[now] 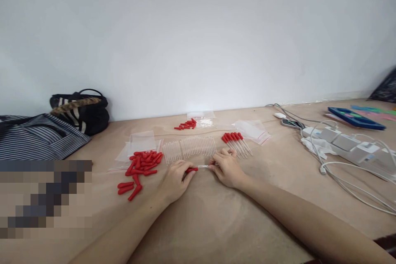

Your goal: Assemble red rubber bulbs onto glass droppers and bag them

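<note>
Lower centre: left hand (177,176) fingers grip red dropper bulb (192,169); right hand (227,167) fingers pinch clear tube (203,166). I judge joining step; calls for straight push.

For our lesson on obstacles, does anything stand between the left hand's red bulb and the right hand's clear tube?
Nothing visible does: the red bulb in the left hand appears to meet the clear tube in the right hand.

Red bulb (193,169) in left fingers (187,178)
</note>
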Demonstrator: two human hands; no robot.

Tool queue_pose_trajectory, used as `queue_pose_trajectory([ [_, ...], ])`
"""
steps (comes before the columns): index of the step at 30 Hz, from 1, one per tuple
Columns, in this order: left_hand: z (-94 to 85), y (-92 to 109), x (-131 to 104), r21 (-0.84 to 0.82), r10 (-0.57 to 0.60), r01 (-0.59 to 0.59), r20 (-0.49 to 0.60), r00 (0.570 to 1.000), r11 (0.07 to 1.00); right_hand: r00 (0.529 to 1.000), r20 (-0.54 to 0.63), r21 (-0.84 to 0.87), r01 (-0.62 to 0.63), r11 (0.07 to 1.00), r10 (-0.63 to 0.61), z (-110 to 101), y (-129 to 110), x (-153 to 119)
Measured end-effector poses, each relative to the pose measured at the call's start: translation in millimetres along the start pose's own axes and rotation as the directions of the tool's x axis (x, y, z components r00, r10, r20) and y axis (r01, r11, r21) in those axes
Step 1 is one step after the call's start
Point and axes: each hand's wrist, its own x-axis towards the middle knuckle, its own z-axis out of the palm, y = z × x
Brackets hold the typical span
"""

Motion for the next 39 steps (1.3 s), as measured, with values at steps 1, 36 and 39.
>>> queue_pose_trajectory([
  [1, 0.3, 0.1, -0.1, 0.005, -0.004, 0.004, -0.004, 1.0, 1.0, 1.0, 0.004, 0.009, -0.001, 1.0, 0.001, -0.4, -0.6, 0.2],
  [36, 1.7, 2.4, -0.3, 0.005, 0.1, -0.1, -0.052, 0.994, 0.995, 0.949, -0.049, -0.044, 0.309, 0.95, -0.311, 3.7, -2.2, -2.0],
  [39, 2.0, 1.4, -0.3, -0.008, 0.127, -0.127, -0.063, 0.99, 0.992, 0.941, -0.078, -0.047, 0.327, 0.944, -0.329, 4.3, -2.5, -1.9],
])
